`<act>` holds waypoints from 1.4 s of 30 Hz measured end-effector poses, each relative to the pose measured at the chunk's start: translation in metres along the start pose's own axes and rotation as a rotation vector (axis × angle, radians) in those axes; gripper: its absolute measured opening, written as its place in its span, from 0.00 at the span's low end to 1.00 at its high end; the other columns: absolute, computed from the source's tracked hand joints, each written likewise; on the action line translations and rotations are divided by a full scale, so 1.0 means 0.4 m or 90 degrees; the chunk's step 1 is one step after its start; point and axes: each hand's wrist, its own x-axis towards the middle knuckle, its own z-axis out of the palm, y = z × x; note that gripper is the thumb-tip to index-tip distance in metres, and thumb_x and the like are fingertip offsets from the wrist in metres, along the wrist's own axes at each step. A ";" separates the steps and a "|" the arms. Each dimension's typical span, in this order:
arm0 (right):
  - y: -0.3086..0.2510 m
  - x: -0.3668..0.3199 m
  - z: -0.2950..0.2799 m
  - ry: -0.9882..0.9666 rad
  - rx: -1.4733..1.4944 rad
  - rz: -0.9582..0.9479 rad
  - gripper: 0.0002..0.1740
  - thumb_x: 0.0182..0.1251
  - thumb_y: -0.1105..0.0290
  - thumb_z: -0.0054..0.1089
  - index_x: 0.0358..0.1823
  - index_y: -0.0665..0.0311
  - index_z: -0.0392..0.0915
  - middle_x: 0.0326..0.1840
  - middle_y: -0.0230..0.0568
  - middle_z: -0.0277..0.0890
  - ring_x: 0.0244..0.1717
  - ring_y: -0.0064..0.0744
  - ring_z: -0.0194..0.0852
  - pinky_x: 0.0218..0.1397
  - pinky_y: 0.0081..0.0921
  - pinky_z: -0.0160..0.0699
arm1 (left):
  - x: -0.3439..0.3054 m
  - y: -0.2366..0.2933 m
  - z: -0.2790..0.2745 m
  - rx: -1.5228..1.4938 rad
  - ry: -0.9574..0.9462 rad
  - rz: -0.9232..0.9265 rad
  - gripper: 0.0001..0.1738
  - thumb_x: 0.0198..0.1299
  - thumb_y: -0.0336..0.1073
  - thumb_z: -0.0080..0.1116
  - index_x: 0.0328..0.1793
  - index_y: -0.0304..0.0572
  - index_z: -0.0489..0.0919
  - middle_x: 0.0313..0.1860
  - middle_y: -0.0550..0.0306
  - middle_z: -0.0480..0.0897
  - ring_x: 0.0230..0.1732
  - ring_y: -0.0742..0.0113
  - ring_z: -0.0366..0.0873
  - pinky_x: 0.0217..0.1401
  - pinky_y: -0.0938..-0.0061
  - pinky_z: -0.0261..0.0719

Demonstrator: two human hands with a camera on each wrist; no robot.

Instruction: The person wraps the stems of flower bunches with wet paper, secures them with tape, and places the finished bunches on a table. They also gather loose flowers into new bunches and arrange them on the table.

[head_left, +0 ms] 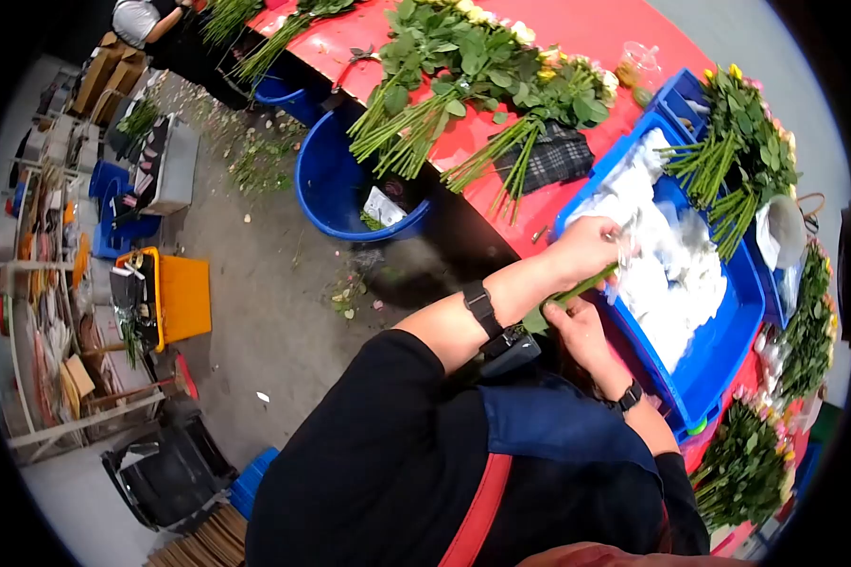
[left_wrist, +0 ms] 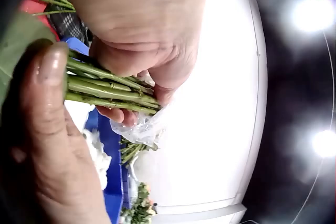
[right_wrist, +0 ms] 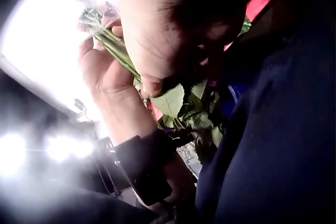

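Note:
My left hand (head_left: 584, 251) holds the cut ends of a bunch of green rose stems (left_wrist: 107, 90), with a clear plastic bag (left_wrist: 142, 129) gathered at the ends under its fingers. Lower down the stems my right hand (head_left: 581, 335) grips the bunch, its thumb laid along it. Serrated leaves (right_wrist: 170, 100) hang below the right thumb in the right wrist view; the blooms are hidden. Just beyond both hands stands a blue tub (head_left: 749, 312) heaped with white, soft-looking wads (head_left: 652, 312).
Flower bunches (head_left: 482, 57) lie on the red table (head_left: 388, 28), with another bunch (head_left: 738, 142) beyond the tub. A dark checked cloth (head_left: 553, 159) lies near the table edge. A blue bin (head_left: 312, 180) and an orange crate (head_left: 184, 298) stand on the floor. A person (head_left: 151, 28) is at the far left.

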 end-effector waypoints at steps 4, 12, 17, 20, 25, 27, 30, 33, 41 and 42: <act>0.017 -0.013 -0.006 0.067 0.064 -0.046 0.15 0.71 0.68 0.55 0.52 0.72 0.76 0.44 0.35 0.81 0.43 0.20 0.75 0.51 0.23 0.74 | -0.021 -0.048 -0.033 0.220 -0.018 0.017 0.17 0.69 0.43 0.51 0.44 0.34 0.81 0.29 0.62 0.79 0.33 0.77 0.73 0.37 0.74 0.74; -0.049 -0.218 -0.176 0.098 -0.206 0.028 0.27 0.66 0.62 0.62 0.60 0.75 0.72 0.49 0.43 0.81 0.46 0.33 0.80 0.51 0.28 0.77 | -0.058 -0.105 0.104 0.160 -0.046 0.004 0.26 0.59 0.32 0.64 0.63 0.33 0.74 0.38 0.60 0.83 0.33 0.79 0.78 0.36 0.77 0.80; -0.001 -0.331 -0.259 0.327 0.288 -0.044 0.20 0.68 0.66 0.58 0.55 0.74 0.74 0.43 0.36 0.81 0.36 0.21 0.77 0.39 0.18 0.75 | -0.055 -0.158 0.251 0.322 -0.103 0.010 0.26 0.58 0.32 0.65 0.63 0.34 0.74 0.37 0.60 0.82 0.30 0.81 0.75 0.31 0.80 0.76; 0.097 -0.386 -0.278 0.401 0.100 -0.051 0.12 0.66 0.69 0.59 0.45 0.69 0.78 0.34 0.37 0.80 0.28 0.25 0.76 0.33 0.22 0.74 | -0.056 -0.182 0.334 0.304 -0.156 -0.041 0.29 0.58 0.32 0.64 0.66 0.34 0.71 0.39 0.58 0.81 0.33 0.78 0.76 0.33 0.80 0.76; 0.191 -0.497 -0.268 0.586 -0.386 -0.206 0.07 0.59 0.73 0.51 0.36 0.68 0.76 0.34 0.55 0.77 0.38 0.59 0.76 0.40 0.50 0.74 | -0.091 -0.279 0.524 0.249 -0.288 0.026 0.30 0.60 0.39 0.64 0.67 0.36 0.69 0.46 0.55 0.82 0.44 0.69 0.78 0.52 0.74 0.76; 0.208 -0.567 -0.282 0.495 -0.451 -0.150 0.07 0.59 0.72 0.50 0.32 0.68 0.75 0.34 0.56 0.77 0.38 0.61 0.75 0.40 0.51 0.74 | -0.107 -0.321 0.607 0.307 -0.163 0.002 0.19 0.62 0.40 0.64 0.53 0.34 0.78 0.43 0.62 0.82 0.42 0.79 0.75 0.46 0.79 0.76; 0.287 -0.677 -0.302 0.428 -0.350 -0.307 0.12 0.58 0.67 0.54 0.37 0.69 0.77 0.35 0.57 0.78 0.39 0.58 0.77 0.42 0.50 0.75 | -0.132 -0.373 0.688 0.433 -0.110 0.003 0.17 0.61 0.44 0.64 0.46 0.37 0.81 0.32 0.57 0.84 0.32 0.75 0.79 0.37 0.74 0.79; 0.316 -0.870 -0.400 0.321 -0.401 -0.045 0.12 0.58 0.62 0.61 0.37 0.63 0.83 0.31 0.48 0.81 0.35 0.49 0.81 0.41 0.39 0.80 | -0.147 -0.456 0.734 0.621 -0.149 -0.006 0.21 0.58 0.49 0.63 0.46 0.38 0.81 0.29 0.47 0.84 0.32 0.59 0.84 0.37 0.67 0.78; 0.588 -0.957 -0.691 0.566 -0.181 0.013 0.13 0.55 0.62 0.67 0.31 0.67 0.84 0.26 0.44 0.83 0.29 0.30 0.82 0.37 0.28 0.78 | -0.171 -0.641 0.925 0.956 -0.351 -0.013 0.17 0.54 0.45 0.55 0.36 0.37 0.80 0.31 0.37 0.81 0.38 0.40 0.81 0.44 0.54 0.78; 0.566 -0.952 -0.680 0.591 -0.142 0.000 0.12 0.54 0.64 0.67 0.31 0.68 0.84 0.26 0.44 0.83 0.29 0.30 0.81 0.37 0.28 0.78 | -0.162 -0.666 0.945 0.948 -0.369 -0.015 0.17 0.54 0.45 0.55 0.37 0.37 0.81 0.32 0.37 0.82 0.39 0.40 0.81 0.45 0.54 0.78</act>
